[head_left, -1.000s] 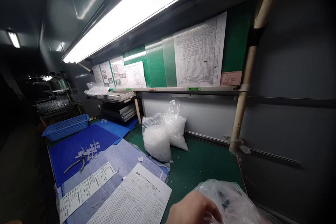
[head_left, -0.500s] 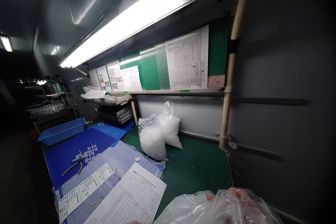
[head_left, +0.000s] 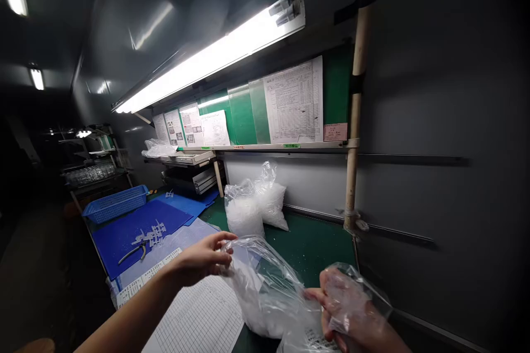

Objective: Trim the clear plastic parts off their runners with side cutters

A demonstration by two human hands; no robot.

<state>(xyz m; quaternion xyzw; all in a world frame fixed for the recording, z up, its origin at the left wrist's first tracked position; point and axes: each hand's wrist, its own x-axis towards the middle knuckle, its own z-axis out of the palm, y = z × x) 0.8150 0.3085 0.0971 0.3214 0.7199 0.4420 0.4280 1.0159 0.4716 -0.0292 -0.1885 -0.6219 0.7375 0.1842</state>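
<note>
Over green matting (head_left: 306, 248), hands (head_left: 202, 258) (head_left: 348, 309) grip a clear plastic bag (head_left: 265, 292).

Bench: green-matted workbench (head_left: 308, 256), ahead of both hands
Left of left hand (head_left: 202, 259): blue plastic mat (head_left: 114, 248) holding side cutters (head_left: 132, 253) and white plastic parts (head_left: 151, 234)
Further left, past the mat: blue plastic basket (head_left: 116, 204)
Below left hand: printed grid form (head_left: 194, 320)
Ahead, between left hand and right hand (head_left: 348, 309): two clear bags of white material (head_left: 244, 215), touching
</note>
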